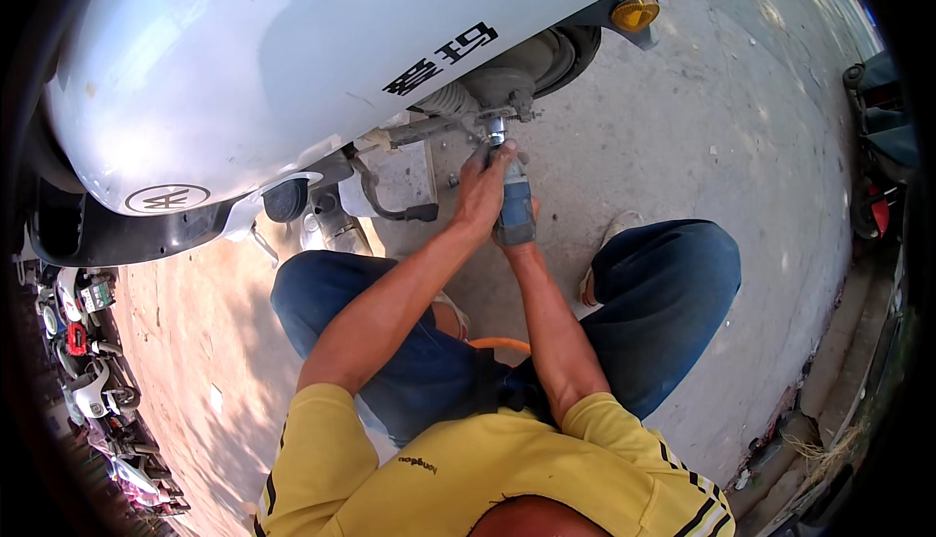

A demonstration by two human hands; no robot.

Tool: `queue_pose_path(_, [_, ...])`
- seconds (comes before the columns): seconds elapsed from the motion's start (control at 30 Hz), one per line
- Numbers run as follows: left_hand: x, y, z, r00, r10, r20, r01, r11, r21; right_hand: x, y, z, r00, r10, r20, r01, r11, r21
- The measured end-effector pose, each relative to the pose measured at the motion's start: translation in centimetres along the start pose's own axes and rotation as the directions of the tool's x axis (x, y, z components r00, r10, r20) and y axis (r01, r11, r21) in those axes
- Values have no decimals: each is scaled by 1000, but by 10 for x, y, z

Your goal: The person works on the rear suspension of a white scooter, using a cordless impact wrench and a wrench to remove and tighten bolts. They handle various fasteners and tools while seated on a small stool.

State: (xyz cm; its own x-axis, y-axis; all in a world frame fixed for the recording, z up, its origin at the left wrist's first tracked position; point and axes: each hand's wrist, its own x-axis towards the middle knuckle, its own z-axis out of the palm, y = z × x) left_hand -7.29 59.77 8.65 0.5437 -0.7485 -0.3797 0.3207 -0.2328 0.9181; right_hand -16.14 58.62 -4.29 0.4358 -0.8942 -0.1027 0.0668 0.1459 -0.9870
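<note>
While both hands clasp the power wrench (514, 208), left hand (480, 196) wrapped on top, right hand (529, 235) mostly hidden beneath, grip closed, its tip at the scooter (292, 59) rear axle.

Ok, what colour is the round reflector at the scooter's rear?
Amber-orange: the round reflector on the white scooter body, clearest in the head view.

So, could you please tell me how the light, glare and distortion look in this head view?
Head view: hard sunlight, with glare on the white scooter body; the hands and the tool lie in the scooter's shade but stay sharp; the fisheye bends the pavement toward a black rim, where the parked bikes are squeezed and dim.
</note>
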Motion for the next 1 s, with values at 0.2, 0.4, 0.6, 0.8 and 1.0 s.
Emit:
queue_pose_path(0.2, [2, -5, 0, 1000, 15, -2, -15, 1000, -12, 2, -4, 1, 987, -158, -27, 155, 984, -88])
queue_pose_path(0.4, [4, -5, -1, 1000, 26, 6, -25, 999, -22, 6, 1, 4, 985, -166, -53, 163, 985, -63])
queue_pose_path(0.6, [5, -8, -3, 999, 31, 9, -31, 1000, 2, 4, 0, 3, 990, -136, -32, 133, 988, -78])
queue_pose_path(0.8, [4, -2, 0, 999, -9, 38, 9, 1000, -10, 6, 13, 7, 999, -6, -54, 15, 984, 179])
queue_pose_path(1.0, [0, 1, 0, 1000, -1, 17, 1, 1000, -14, 1, -8, 6, 1000, -11, -21, 11, 1000, -10])
